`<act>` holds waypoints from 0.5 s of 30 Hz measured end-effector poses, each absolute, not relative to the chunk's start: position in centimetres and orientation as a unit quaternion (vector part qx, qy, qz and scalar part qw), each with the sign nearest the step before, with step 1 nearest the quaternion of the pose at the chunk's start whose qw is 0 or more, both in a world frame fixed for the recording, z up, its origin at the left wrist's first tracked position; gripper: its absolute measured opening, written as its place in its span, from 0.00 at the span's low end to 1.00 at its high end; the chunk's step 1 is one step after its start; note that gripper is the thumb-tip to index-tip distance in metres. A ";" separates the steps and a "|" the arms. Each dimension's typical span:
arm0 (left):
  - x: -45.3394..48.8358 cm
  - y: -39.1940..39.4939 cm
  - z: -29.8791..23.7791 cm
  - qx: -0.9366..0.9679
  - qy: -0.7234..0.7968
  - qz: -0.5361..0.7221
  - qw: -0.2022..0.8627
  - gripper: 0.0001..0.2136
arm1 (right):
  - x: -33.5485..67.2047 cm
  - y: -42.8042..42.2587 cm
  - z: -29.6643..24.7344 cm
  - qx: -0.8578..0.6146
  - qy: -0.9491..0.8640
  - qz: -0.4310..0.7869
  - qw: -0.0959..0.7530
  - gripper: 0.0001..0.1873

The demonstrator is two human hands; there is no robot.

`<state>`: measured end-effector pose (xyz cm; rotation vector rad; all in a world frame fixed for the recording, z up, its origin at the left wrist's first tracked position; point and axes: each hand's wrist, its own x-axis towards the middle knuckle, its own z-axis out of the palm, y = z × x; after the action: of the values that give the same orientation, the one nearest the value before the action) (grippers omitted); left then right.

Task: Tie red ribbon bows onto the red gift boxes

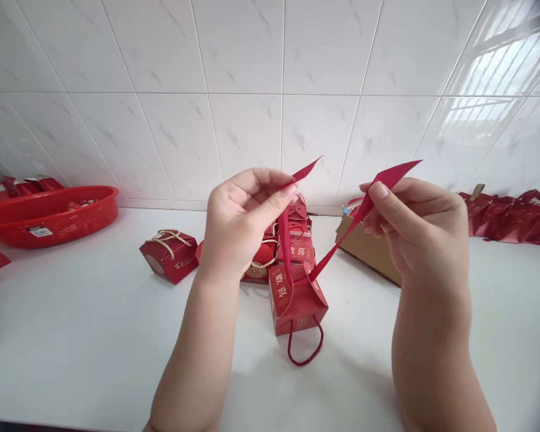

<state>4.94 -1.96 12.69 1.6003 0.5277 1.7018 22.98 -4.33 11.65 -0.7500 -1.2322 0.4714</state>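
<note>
A small red gift box (299, 303) with gold lettering stands on the white table, its rope handle (306, 362) hanging down at the front. From its top rises a dark red ribbon (284, 246), whose two ends spread apart in a V. My left hand (252, 210) pinches one end between thumb and fingers, above and left of the box. Higher on the right, my right hand (414, 222) pinches the other end, with the tip sticking out past the thumb. Both ribbon lengths look fairly taut.
More red gift boxes (296, 252) stand in rows behind. A red box with gold cord (170, 255) sits to the left, near a red plastic basket (49, 222). At right are a brown cardboard box (369, 252) and red bags (513, 216) along the tiled wall (324, 54).
</note>
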 end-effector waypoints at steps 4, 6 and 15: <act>4.6 -1.9 12.8 0.625 0.185 0.652 0.386 0.03 | 23.1 -4.3 11.5 -0.341 -0.571 0.210 0.716 0.07; 4.4 -1.9 12.9 0.618 0.185 0.654 0.395 0.03 | 23.2 -4.3 11.4 -0.340 -0.578 0.210 0.711 0.07; 2.4 -1.4 13.5 0.593 0.206 0.606 0.488 0.03 | 23.3 -4.5 11.6 -0.330 -0.561 0.221 0.727 0.08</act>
<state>2.45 -1.38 13.53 1.4427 0.5012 1.4730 23.25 -4.48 11.61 -0.7272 -1.2364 0.4864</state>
